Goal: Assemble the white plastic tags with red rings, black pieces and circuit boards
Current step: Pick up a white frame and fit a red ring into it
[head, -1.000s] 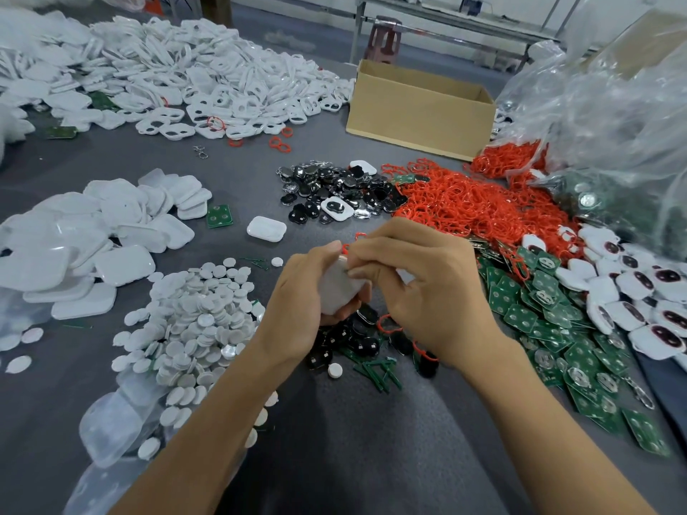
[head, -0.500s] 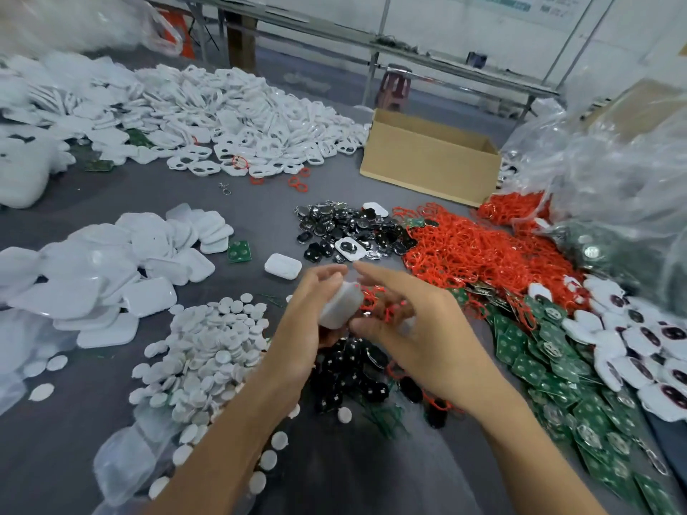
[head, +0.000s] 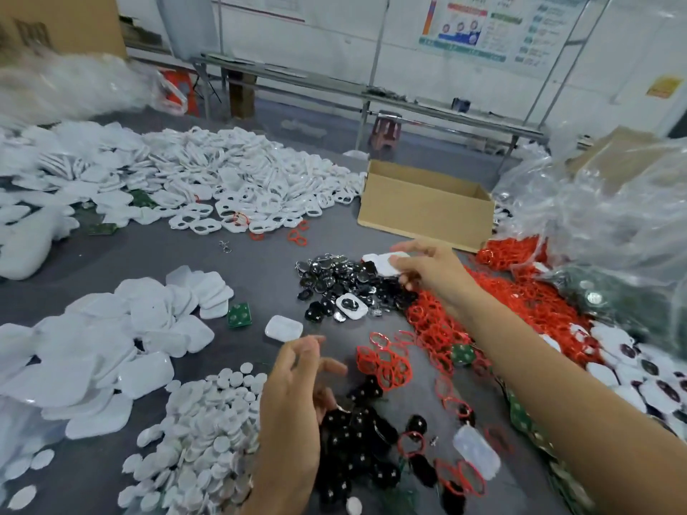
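Head view: right hand point(head: 427, 271) pinches a white tag point(head: 384, 268); left hand point(head: 297, 388) hangs loose, empty.

An open-topped cardboard box point(head: 423, 213) sits on the grey bench point(head: 122, 254) toward its far edge (its inside cannot be seen). Crumpled clear plastic bags point(head: 609, 217) heap along the bench's right edge, just beside the box. Another clear bag point(head: 63, 83) lies blurred at the far left corner. Beyond the bench stand a reddish stool point(head: 384, 130) and a long metal-framed table point(head: 334, 81). Posters point(head: 472, 27) hang on the white wall.
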Action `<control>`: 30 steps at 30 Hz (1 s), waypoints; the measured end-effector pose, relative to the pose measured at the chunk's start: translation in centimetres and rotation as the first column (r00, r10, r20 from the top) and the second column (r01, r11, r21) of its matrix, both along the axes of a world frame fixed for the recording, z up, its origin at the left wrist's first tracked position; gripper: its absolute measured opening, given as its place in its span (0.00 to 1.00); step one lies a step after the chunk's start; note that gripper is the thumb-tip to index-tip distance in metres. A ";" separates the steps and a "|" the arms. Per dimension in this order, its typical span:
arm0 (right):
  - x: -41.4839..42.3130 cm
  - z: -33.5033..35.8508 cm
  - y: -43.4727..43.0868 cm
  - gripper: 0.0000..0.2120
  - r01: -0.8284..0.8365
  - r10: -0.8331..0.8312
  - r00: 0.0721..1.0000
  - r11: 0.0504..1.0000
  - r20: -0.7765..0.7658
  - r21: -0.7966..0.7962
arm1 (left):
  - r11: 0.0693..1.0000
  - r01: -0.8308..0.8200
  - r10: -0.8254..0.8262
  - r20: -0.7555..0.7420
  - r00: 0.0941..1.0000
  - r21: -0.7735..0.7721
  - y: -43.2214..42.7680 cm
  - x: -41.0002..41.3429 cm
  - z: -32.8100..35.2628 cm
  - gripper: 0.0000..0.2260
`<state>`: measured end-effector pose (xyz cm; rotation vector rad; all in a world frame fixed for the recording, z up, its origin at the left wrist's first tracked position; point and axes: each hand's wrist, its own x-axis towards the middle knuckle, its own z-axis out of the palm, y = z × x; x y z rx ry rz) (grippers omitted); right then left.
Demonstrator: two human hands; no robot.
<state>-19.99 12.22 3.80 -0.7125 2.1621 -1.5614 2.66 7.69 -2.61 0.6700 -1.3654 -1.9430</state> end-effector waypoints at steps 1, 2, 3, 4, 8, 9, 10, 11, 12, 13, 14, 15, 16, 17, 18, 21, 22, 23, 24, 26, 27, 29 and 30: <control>-2.5 1.1 -1.2 0.05 0.061 -0.058 0.998 0.995 0.039 -0.077 | 1.000 -0.004 0.004 -0.008 1.000 0.010 -0.2 -0.1 0.0 0.22; -5.2 2.4 -2.4 0.04 0.130 -0.118 0.990 0.977 0.078 -0.167 | 1.000 -0.004 0.004 -0.015 1.000 0.015 -0.3 -0.2 -0.1 0.22; -7.8 3.8 -3.4 0.07 0.194 -0.168 0.979 0.946 0.119 -0.259 | 1.000 -0.003 0.003 -0.023 1.000 0.019 -0.6 -0.3 -0.1 0.21; -10.4 5.2 -4.2 0.14 0.234 -0.187 0.968 0.911 0.166 -0.339 | 1.000 -0.003 0.004 -0.032 0.999 0.024 -0.8 -0.4 -0.1 0.20; -16.5 6.5 -4.7 0.33 0.227 -0.180 0.966 0.935 0.188 -0.271 | 0.999 -0.005 0.006 -0.034 0.999 0.044 -1.4 -0.6 -0.2 0.18; -16.6 5.7 -4.3 0.31 0.219 -0.195 0.971 0.957 0.138 -0.192 | 0.999 -0.010 0.011 -0.034 0.999 0.049 -1.5 -0.6 -0.1 0.18; -16.5 4.2 -3.7 0.30 0.224 -0.215 0.973 0.969 0.088 -0.106 | 0.998 -0.011 0.013 -0.036 0.999 0.055 -1.5 -0.6 -0.1 0.18; -16.1 2.6 -3.1 0.28 0.240 -0.239 0.970 0.970 0.040 -0.034 | 0.998 -0.014 0.016 -0.041 0.999 0.055 -1.5 -0.6 0.0 0.18; -15.6 1.1 -2.4 0.28 0.245 -0.245 0.969 0.969 0.002 0.011 | 0.999 -0.021 0.023 -0.048 0.999 0.041 -1.4 -0.6 0.1 0.18; -14.8 -0.1 -1.5 0.27 0.240 -0.238 0.971 0.969 -0.030 0.061 | 0.999 -0.031 0.032 -0.055 0.998 0.018 -1.2 -0.5 0.2 0.17; -13.7 -0.9 -0.6 0.26 0.224 -0.217 0.973 0.970 -0.078 0.099 | 0.999 -0.037 0.036 -0.062 0.997 -0.010 -1.0 -0.5 0.3 0.17; -12.2 -1.4 0.2 0.24 0.207 -0.190 0.971 0.971 -0.144 0.116 | 0.998 -0.039 0.036 -0.062 0.997 -0.046 -0.8 -0.4 0.3 0.16; -10.5 -1.7 0.7 0.22 0.188 -0.158 0.964 0.974 -0.214 0.129 | 0.996 -0.040 0.035 -0.065 0.997 -0.079 -0.6 -0.3 0.3 0.13; -8.5 -1.8 1.1 0.21 0.160 -0.114 0.954 0.976 -0.276 0.148 | 0.993 -0.036 0.030 -0.054 0.998 -0.114 -0.4 -0.3 0.1 0.08; -6.4 -1.9 1.3 0.19 0.115 -0.057 0.946 0.979 -0.319 0.166 | 0.990 -0.016 0.012 -0.028 1.000 -0.137 -0.2 -0.3 0.0 0.04; -0.1 -1.7 0.9 0.14 -0.091 0.159 0.925 0.974 -0.344 0.206 | 0.964 0.048 -0.029 0.077 0.997 -0.261 0.5 -0.3 -0.4 0.09; 2.0 -1.5 0.4 0.12 -0.177 0.253 0.899 0.956 -0.358 0.232 | 0.955 0.059 -0.030 0.105 0.994 -0.291 0.7 -0.3 -0.3 0.08; 3.9 -1.4 -0.3 0.11 -0.257 0.348 0.855 0.928 -0.384 0.270 | 0.942 0.065 -0.022 0.134 0.991 -0.328 0.9 -0.2 -0.1 0.09; 5.5 -1.5 -1.2 0.11 -0.324 0.434 0.799 0.894 -0.417 0.311 | 0.928 0.070 -0.014 0.154 0.988 -0.366 1.0 -0.2 -0.2 0.09; 8.2 -2.2 -3.5 0.11 -0.376 0.541 0.687 0.836 -0.485 0.399 | 0.893 0.067 0.024 0.194 0.981 -0.445 1.1 -0.1 -0.4 0.09; 9.1 -2.6 -4.7 0.12 -0.366 0.571 0.643 0.814 -0.511 0.451 | 0.881 0.048 0.060 0.211 0.976 -0.470 0.9 0.0 -0.5 0.09; 10.2 -3.4 -6.6 0.16 -0.320 0.627 0.585 0.761 -0.513 0.565 | 0.882 -0.045 0.166 0.220 0.961 -0.470 0.4 0.3 -0.8 0.08; 10.4 -3.7 -7.4 0.18 -0.295 0.653 0.575 0.727 -0.493 0.620 | 0.885 -0.096 0.215 0.218 0.952 -0.456 0.1 0.4 -0.8 0.07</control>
